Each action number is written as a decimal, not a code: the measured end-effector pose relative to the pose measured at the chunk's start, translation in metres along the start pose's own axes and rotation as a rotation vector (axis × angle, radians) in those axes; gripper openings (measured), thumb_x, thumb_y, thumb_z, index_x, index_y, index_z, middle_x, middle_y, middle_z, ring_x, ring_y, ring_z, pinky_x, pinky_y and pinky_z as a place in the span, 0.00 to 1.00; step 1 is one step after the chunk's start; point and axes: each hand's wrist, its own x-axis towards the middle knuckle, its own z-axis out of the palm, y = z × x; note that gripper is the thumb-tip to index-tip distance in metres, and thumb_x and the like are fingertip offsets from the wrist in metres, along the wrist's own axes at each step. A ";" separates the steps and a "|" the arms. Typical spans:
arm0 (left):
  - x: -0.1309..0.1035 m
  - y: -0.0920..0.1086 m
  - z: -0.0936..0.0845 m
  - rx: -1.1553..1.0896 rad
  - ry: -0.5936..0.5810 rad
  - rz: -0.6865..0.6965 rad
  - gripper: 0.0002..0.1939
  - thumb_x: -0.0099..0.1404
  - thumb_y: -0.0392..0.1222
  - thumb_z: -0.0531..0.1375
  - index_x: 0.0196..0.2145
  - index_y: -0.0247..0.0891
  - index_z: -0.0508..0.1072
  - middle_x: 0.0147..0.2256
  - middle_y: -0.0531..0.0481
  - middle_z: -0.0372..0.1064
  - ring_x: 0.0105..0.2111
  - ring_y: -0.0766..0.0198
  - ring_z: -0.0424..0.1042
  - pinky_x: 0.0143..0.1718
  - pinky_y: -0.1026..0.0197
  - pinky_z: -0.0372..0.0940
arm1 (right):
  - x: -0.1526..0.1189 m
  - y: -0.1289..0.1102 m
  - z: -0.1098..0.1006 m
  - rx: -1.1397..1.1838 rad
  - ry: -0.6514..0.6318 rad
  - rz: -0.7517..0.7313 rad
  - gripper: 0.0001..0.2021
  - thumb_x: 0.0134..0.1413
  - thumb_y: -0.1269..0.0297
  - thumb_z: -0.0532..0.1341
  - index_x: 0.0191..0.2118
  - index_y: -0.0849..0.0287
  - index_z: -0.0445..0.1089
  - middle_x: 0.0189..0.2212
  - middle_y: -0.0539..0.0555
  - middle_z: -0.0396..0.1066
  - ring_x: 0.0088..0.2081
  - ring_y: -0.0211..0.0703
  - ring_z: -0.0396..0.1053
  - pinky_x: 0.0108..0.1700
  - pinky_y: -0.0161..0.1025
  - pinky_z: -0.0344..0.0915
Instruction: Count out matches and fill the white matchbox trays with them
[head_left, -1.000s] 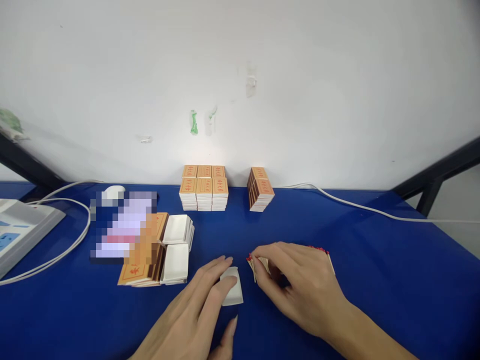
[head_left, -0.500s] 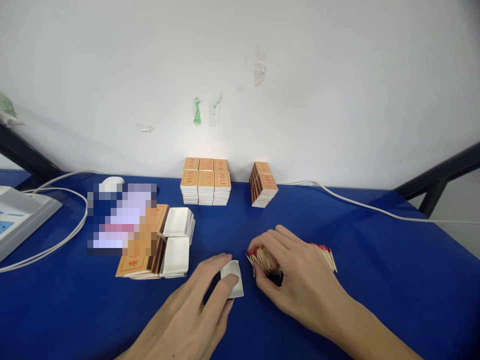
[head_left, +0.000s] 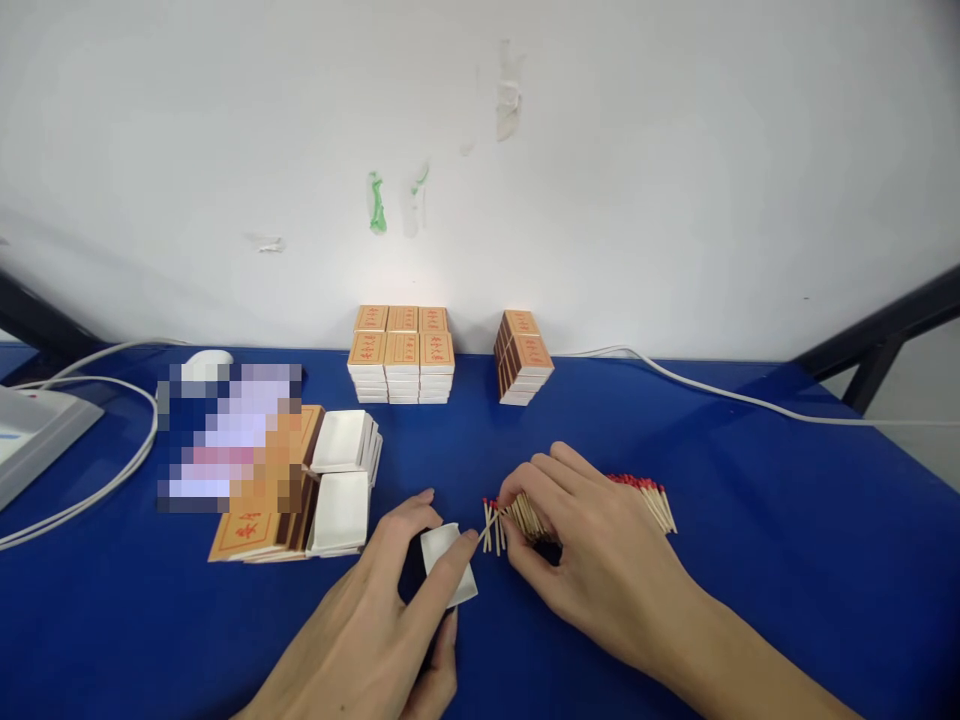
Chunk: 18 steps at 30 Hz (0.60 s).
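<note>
My left hand [head_left: 382, 590] is closed around a small white matchbox tray [head_left: 440, 545], which tilts slightly on the blue table. The index finger reaches across the tray, its tip at the right edge close to the lower end of a slanted matchstick [head_left: 489, 524]. My right hand [head_left: 592, 540] pinches that matchstick between thumb and forefinger. Under and beside the right hand lies a pile of red-headed matches [head_left: 645, 495], partly hidden by the fingers. A few loose matches [head_left: 495, 535] lie at the pile's left end.
Stacked empty trays [head_left: 339, 515] and orange matchbox sleeves [head_left: 251, 530] stand at the left. Finished-looking matchboxes [head_left: 401, 360] form a block near the wall, with a smaller stack [head_left: 525, 355] to its right. A white cable [head_left: 720, 393] crosses the back right.
My left index finger has stretched from inside the tray to its right edge. A slanted matchstick now shows between both hands, and matches at the pile's left end have spread. The view has shifted slightly.
</note>
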 end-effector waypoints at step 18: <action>-0.003 0.001 0.005 0.022 -0.009 -0.050 0.32 0.75 0.36 0.56 0.75 0.41 0.61 0.73 0.32 0.54 0.66 0.49 0.74 0.59 0.52 0.78 | 0.001 -0.006 0.010 -0.013 0.129 -0.042 0.08 0.70 0.74 0.60 0.39 0.57 0.74 0.32 0.52 0.68 0.37 0.46 0.60 0.36 0.44 0.59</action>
